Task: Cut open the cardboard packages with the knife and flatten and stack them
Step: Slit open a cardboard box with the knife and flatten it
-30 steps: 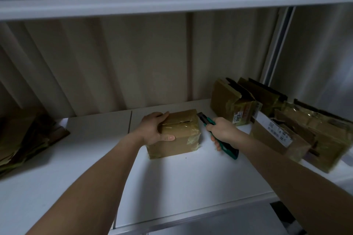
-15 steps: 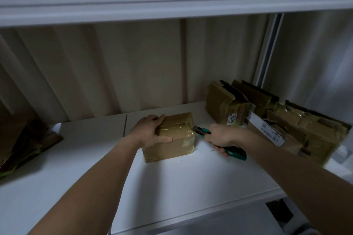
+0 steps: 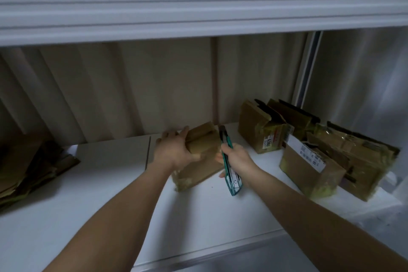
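**Operator:** State the position of the package and both hands.

**Inspector:** The small cardboard package (image 3: 198, 161) sits on the white shelf (image 3: 99, 183), tilted up on its near edge. The left hand (image 3: 176, 152) grips its top left corner, fingers over the far side and thumb on the near face. In my judgement this grip braces the package against the push of the blade.

**Operator:** And the cutting tool?

**Inspector:** The right hand (image 3: 237, 160) is closed around the green utility knife (image 3: 227, 159), tip pointing away along the package's right side. Whether the blade touches the cardboard cannot be determined. The tool is directed away from the body and from the bracing hand, which keeps a slip clear of the fingers.

**Operator:** Remaining work?

**Inspector:** Several uncut packages (image 3: 309, 146) stand grouped at the right. Flattened cardboard (image 3: 26, 168) lies stacked at the far left, well apart, which keeps finished and pending items separate.
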